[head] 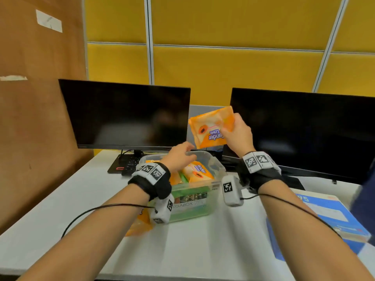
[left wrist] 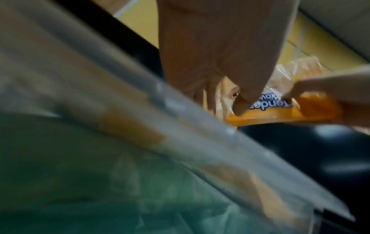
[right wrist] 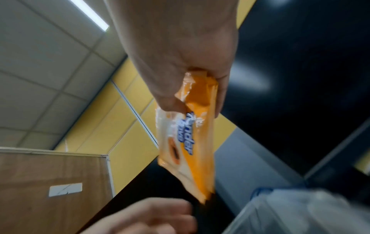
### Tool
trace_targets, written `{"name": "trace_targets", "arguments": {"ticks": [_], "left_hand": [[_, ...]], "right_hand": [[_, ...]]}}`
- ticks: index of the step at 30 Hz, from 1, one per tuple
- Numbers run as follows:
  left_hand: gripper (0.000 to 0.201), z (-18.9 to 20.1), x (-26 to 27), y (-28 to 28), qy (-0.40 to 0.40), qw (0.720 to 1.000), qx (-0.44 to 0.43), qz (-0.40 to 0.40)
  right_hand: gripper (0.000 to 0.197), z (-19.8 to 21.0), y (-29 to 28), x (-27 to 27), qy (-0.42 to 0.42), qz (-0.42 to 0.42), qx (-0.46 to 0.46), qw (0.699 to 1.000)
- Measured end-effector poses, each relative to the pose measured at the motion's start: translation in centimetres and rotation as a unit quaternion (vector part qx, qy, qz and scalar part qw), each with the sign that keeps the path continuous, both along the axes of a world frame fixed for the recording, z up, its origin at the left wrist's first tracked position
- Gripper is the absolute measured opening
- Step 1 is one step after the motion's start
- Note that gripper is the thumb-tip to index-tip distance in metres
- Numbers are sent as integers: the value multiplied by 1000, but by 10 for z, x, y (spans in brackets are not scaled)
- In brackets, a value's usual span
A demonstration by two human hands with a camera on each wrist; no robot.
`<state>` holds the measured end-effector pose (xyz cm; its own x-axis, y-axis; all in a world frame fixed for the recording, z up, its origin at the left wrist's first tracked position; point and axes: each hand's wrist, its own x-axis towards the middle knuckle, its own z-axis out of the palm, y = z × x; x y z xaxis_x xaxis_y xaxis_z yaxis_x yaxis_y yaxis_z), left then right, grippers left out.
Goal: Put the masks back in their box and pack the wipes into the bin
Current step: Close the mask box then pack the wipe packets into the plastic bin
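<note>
My right hand [head: 228,130] pinches an orange wipes pack [head: 211,128] by one end and holds it in the air above the far rim of the clear plastic bin [head: 215,185]. In the right wrist view the pack [right wrist: 188,150] hangs down from my thumb and fingers. Several orange packs [head: 197,171] lie inside the bin. My left hand [head: 180,157] hovers over the bin with relaxed fingers, holding nothing, just below the raised pack [left wrist: 312,110]. Another orange pack [head: 140,224] lies on the table left of the bin. A blue mask box [head: 332,218] lies at the right; no masks show.
Two dark monitors [head: 125,114] [head: 304,130] stand behind the bin, with a black keyboard [head: 129,163] under the left one. A brown cardboard panel [head: 36,118] walls the left side. The white table [head: 203,250] runs to the near edge.
</note>
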<state>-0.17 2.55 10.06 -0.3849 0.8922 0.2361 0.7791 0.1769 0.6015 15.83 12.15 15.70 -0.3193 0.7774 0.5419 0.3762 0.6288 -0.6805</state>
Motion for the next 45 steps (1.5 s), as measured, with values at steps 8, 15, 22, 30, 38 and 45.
{"name": "trace_targets", "arguments": {"ticks": [8, 15, 22, 30, 38, 45], "left_hand": [[41, -13, 31, 30, 177, 918, -322, -152], [46, -9, 16, 6, 188, 915, -320, -159], [50, -19, 12, 4, 129, 947, -267, -121], [50, -24, 13, 3, 105, 959, -239, -109], [36, 15, -26, -38, 51, 998, -41, 1], [59, -66, -125, -104, -34, 930, -253, 266]], "right_hand": [[23, -3, -8, -8, -201, -83, 30, 976], [25, -25, -20, -31, -311, -66, 78, 945], [42, -69, -9, -53, -503, 48, -5, 863], [43, -65, 3, -57, -577, 51, -78, 812], [35, -25, 7, -50, -419, 50, -28, 906], [53, -78, 5, -55, -424, 47, -92, 900]]}}
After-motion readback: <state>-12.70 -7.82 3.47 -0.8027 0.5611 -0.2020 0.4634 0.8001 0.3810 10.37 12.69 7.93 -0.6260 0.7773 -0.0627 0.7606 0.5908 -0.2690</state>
